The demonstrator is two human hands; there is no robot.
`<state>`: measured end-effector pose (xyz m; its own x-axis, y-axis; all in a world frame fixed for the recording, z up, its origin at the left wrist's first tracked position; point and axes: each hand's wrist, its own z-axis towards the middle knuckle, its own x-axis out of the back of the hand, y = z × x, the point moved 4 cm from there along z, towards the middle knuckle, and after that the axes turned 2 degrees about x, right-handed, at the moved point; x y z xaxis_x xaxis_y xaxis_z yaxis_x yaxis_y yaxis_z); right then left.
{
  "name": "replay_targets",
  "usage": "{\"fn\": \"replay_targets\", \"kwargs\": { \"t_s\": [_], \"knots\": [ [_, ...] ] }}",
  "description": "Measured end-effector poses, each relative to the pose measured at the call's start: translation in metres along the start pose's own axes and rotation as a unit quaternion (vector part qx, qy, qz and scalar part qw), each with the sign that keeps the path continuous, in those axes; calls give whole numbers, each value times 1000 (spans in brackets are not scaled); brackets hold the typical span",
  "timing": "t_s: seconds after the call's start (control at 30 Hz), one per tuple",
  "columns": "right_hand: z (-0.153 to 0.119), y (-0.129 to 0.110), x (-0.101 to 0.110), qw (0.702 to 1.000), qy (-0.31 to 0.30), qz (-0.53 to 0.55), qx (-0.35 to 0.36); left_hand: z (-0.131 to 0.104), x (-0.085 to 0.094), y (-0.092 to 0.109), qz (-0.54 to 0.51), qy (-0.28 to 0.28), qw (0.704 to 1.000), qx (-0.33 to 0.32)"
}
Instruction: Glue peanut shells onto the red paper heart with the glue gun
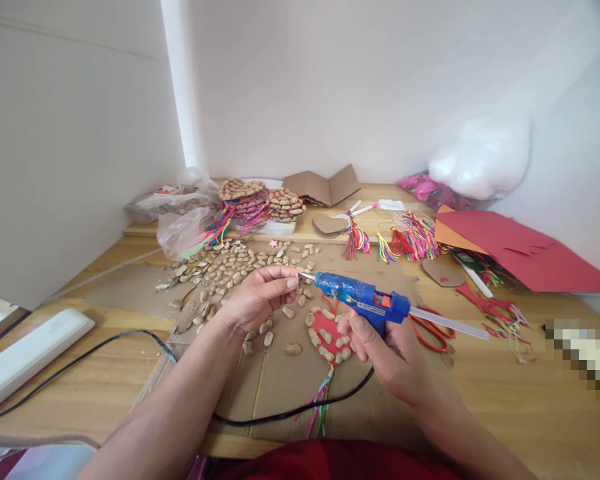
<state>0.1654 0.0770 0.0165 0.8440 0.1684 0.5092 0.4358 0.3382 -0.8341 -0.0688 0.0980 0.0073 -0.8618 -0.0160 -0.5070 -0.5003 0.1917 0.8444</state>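
Note:
My right hand [387, 350] is wrapped round the grip of a blue hot glue gun [347, 288], whose nozzle points left. A clear glue stick [447, 323] sticks out of its back end. Right at the nozzle tip, my left hand [263, 297] is pinched closed; what its fingers hold, if anything, is hidden. Below the glue gun lies a red heart-shaped piece [333, 328] with peanuts along its edge and in its middle. Colourful tassel strings [321, 399] trail from its lower point. Loose peanuts [240, 263] are heaped to the left, on a cardboard sheet [290, 393].
A black cord [285, 421] crosses the cardboard in front of me. Orange-handled scissors [433, 333] lie right of the glue gun. Behind are stacked peanut-covered pieces [243, 190], cardboard hearts [330, 225], tassels [415, 237] and red sheets [520, 247]. A white power strip [40, 357] lies left.

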Motion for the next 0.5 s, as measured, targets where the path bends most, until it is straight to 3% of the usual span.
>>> {"fn": "replay_targets", "kwargs": {
  "t_s": [0.5],
  "knots": [
    [3, -7, 5, 1000, -12, -5, 1, 1, 3, -1, -3, -12, 1000, -1]
  ]
}}
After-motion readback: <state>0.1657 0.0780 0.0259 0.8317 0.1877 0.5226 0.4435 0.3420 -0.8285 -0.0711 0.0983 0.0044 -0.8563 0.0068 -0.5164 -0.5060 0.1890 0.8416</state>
